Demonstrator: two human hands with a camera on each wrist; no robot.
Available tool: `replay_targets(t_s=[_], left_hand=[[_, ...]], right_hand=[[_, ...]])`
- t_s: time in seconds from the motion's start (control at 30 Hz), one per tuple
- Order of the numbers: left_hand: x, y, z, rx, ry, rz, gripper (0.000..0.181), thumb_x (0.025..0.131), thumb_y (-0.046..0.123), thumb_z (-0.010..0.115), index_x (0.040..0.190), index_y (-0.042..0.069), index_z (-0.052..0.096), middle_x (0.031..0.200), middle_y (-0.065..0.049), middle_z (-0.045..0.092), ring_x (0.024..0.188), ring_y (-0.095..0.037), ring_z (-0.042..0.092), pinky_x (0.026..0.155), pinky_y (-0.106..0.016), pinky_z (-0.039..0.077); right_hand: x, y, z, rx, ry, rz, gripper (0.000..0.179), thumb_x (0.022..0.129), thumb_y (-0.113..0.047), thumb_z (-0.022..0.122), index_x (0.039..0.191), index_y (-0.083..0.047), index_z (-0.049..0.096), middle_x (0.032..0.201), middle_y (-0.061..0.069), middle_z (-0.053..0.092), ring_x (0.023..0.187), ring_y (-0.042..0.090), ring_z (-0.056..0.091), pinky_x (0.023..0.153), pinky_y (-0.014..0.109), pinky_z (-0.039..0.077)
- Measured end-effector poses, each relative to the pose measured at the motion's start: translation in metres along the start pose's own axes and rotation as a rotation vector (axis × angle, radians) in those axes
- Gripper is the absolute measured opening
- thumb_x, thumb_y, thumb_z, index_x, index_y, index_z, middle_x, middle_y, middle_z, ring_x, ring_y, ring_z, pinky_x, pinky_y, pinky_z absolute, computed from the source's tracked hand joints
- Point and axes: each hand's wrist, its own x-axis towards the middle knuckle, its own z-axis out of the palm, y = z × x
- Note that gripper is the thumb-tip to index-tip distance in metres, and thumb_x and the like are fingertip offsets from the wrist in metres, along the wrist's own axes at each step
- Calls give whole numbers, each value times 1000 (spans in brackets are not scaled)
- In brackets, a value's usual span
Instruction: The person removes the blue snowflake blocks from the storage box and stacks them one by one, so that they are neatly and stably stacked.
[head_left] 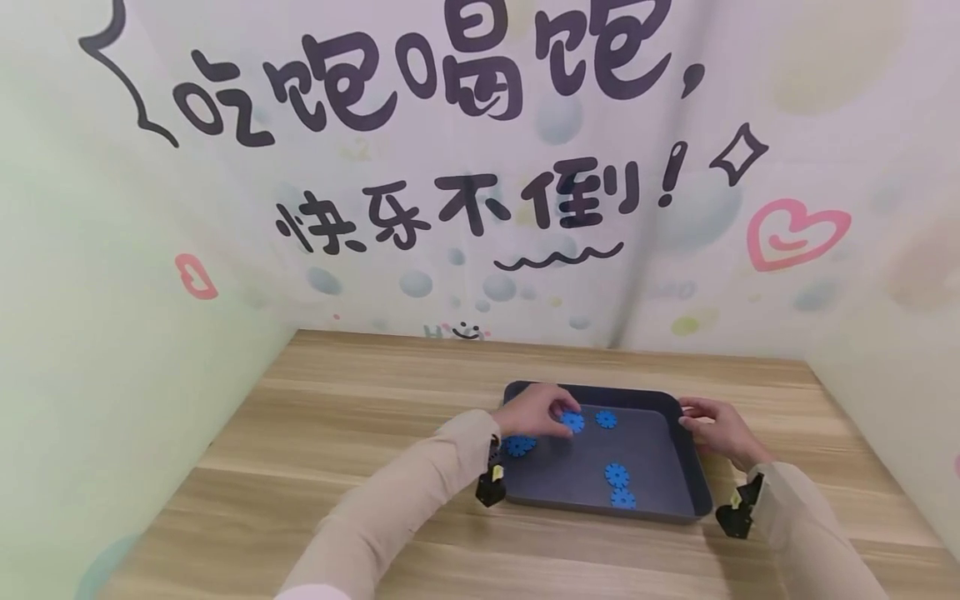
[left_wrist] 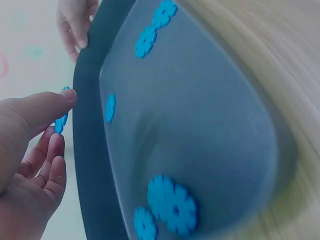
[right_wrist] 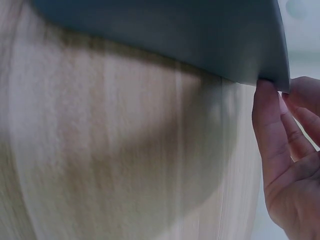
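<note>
A dark grey rectangular tray [head_left: 570, 492] rests on the wooden table, with several blue notched discs inside. My left hand [head_left: 534, 410] is over the tray's far left part and pinches one blue notched disc [head_left: 573, 422] between thumb and fingers; the left wrist view shows this disc [left_wrist: 61, 120] edge-on. To its right in the tray lies a single disc [head_left: 606, 419]. Two discs [head_left: 617, 476] touch near the front, and a cluster [head_left: 519, 446] sits at the left, partly behind my wrist. At the far right corner, my right hand [head_left: 716, 427] grips the tray's wall [right_wrist: 240, 45].
The wooden table [head_left: 360, 383] extends around the tray. Behind it hangs a white printed backdrop [head_left: 420, 167] with dark lettering, and pale side walls [head_left: 135, 350] flank the table. Both wrists carry small black camera mounts [head_left: 491, 487].
</note>
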Motion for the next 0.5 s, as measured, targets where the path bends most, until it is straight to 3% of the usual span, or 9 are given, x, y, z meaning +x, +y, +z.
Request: replay_targets(t_s=[0.27,0.5], left_hand=[[-28,-29,-24,-55,85,-25,34,75,10,70,107,5,61,97,-3,57,86,-14,53,74,-22,44],[-50,-46,-43,-52,172,-22,34,78,12,67,110,3,59,106,-6,56,90,-20,53,77,-30,44]], right_hand=[[1,0,0,-14,2,0,43,88,-3,51,124,15,35,106,30,46,81,21,56,63,39,51],[0,0,-1,-23,-1,12,43,88,-5,50,124,14,35,107,31,46,83,22,56,64,40,51]])
